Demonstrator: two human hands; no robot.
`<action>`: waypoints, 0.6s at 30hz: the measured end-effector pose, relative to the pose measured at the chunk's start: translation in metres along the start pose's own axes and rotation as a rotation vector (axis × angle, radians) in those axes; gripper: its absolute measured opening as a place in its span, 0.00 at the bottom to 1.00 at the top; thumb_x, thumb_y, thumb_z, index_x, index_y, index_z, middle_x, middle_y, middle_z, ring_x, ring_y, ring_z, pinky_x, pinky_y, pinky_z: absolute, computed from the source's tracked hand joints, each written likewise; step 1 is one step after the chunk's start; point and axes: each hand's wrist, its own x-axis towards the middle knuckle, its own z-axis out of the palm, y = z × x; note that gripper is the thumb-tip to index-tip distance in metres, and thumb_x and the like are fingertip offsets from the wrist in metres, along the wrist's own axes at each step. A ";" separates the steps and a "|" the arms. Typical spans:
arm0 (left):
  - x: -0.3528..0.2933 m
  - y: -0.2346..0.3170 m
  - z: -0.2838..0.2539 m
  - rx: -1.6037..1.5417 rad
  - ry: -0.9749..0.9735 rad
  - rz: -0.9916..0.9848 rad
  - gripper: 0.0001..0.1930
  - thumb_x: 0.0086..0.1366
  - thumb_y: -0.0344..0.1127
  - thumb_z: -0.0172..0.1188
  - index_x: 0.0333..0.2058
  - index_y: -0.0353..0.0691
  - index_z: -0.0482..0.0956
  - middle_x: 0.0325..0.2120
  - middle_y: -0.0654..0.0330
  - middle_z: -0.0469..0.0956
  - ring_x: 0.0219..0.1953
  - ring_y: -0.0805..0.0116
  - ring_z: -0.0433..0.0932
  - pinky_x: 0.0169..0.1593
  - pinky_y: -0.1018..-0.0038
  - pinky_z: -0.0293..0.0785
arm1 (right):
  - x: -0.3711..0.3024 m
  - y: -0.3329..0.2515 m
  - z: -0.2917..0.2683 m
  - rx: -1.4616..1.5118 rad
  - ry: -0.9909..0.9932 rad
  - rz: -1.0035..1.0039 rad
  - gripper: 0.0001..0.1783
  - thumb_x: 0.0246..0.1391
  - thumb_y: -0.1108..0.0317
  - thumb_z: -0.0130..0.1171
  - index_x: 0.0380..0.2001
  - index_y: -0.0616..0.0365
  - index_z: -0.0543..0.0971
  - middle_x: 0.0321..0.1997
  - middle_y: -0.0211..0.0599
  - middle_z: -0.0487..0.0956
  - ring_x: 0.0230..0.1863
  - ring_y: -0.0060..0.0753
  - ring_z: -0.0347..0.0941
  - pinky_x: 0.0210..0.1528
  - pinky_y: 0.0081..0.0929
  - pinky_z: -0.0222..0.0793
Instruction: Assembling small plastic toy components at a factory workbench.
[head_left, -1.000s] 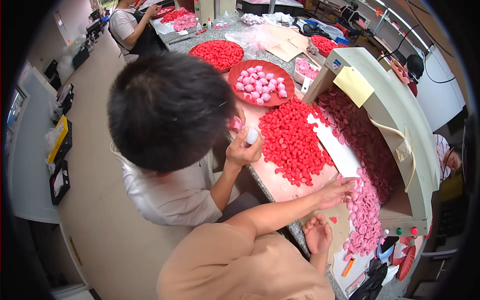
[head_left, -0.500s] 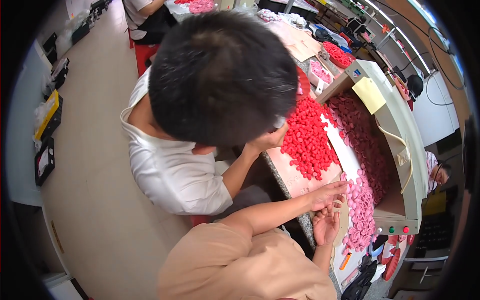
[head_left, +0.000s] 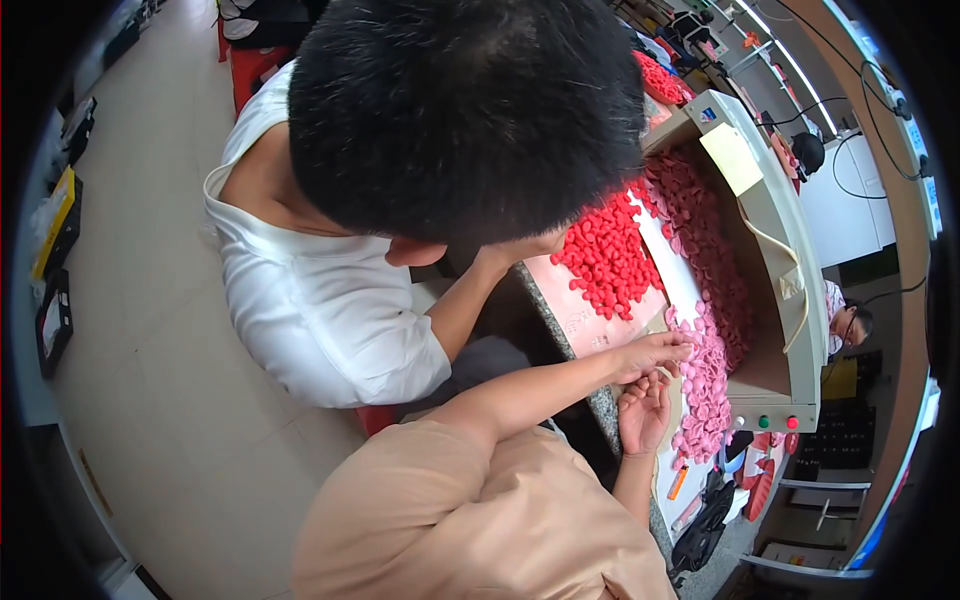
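Both hands I'm running sit close together over the counter [head_left: 605,408]: the left hand [head_left: 643,358] pinched beside the loose pink pieces [head_left: 706,400], whether on one I can't tell; the right hand [head_left: 643,414] palm up, slack, nothing visible in it. I judge much remains, with pieces heaped before the grey-white machine [head_left: 776,212] and no finished batch discernible.

No legible text, no readable signs (anywhere)

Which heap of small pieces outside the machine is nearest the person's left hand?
The pink heap, right beside the left hand; the red heap lies farther off, towards the co-worker's bowed head.
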 end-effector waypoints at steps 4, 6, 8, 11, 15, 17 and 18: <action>-0.001 -0.001 0.001 0.007 0.021 0.000 0.19 0.62 0.43 0.57 0.50 0.45 0.67 0.36 0.68 0.69 0.31 0.78 0.71 0.32 0.77 0.72 | -0.001 -0.002 -0.001 -0.009 -0.022 0.064 0.14 0.59 0.61 0.48 0.46 0.55 0.69 0.43 0.30 0.73 0.38 0.25 0.64 0.41 0.23 0.64; -0.001 -0.001 0.001 0.005 0.035 0.007 0.20 0.62 0.43 0.58 0.50 0.45 0.67 0.36 0.68 0.69 0.31 0.78 0.71 0.32 0.78 0.72 | -0.001 -0.002 0.002 -0.009 -0.034 0.058 0.13 0.59 0.62 0.48 0.45 0.54 0.70 0.44 0.30 0.73 0.38 0.25 0.64 0.41 0.23 0.64; 0.000 -0.003 -0.002 0.009 0.030 0.006 0.21 0.61 0.44 0.58 0.50 0.46 0.67 0.37 0.68 0.69 0.31 0.77 0.71 0.32 0.78 0.72 | -0.001 -0.001 0.005 -0.011 -0.047 0.053 0.11 0.59 0.62 0.48 0.43 0.53 0.70 0.45 0.30 0.73 0.37 0.25 0.64 0.41 0.23 0.64; 0.001 -0.004 -0.004 0.015 0.020 0.007 0.21 0.60 0.45 0.59 0.51 0.47 0.67 0.37 0.67 0.69 0.31 0.77 0.71 0.33 0.78 0.71 | -0.001 0.000 0.003 -0.008 -0.048 -0.003 0.10 0.61 0.64 0.43 0.41 0.53 0.71 0.43 0.32 0.74 0.38 0.27 0.66 0.42 0.24 0.65; 0.000 -0.004 -0.003 0.007 0.032 -0.004 0.20 0.61 0.44 0.58 0.50 0.47 0.67 0.36 0.67 0.69 0.31 0.77 0.71 0.33 0.78 0.71 | -0.002 0.001 0.003 -0.005 -0.047 -0.013 0.10 0.62 0.64 0.43 0.41 0.53 0.71 0.43 0.33 0.74 0.38 0.27 0.66 0.42 0.24 0.65; -0.001 -0.003 -0.003 0.008 0.032 -0.001 0.20 0.61 0.44 0.58 0.50 0.47 0.67 0.36 0.67 0.69 0.31 0.77 0.71 0.32 0.78 0.71 | -0.003 0.001 0.005 -0.004 -0.051 -0.014 0.10 0.62 0.64 0.43 0.41 0.53 0.71 0.43 0.33 0.74 0.37 0.27 0.66 0.42 0.24 0.65; -0.001 -0.003 -0.002 0.008 0.031 0.001 0.20 0.61 0.44 0.58 0.50 0.47 0.67 0.36 0.67 0.69 0.30 0.77 0.71 0.32 0.78 0.71 | -0.003 0.001 0.006 -0.013 -0.056 -0.010 0.10 0.62 0.64 0.43 0.41 0.53 0.71 0.43 0.33 0.74 0.37 0.27 0.66 0.42 0.24 0.65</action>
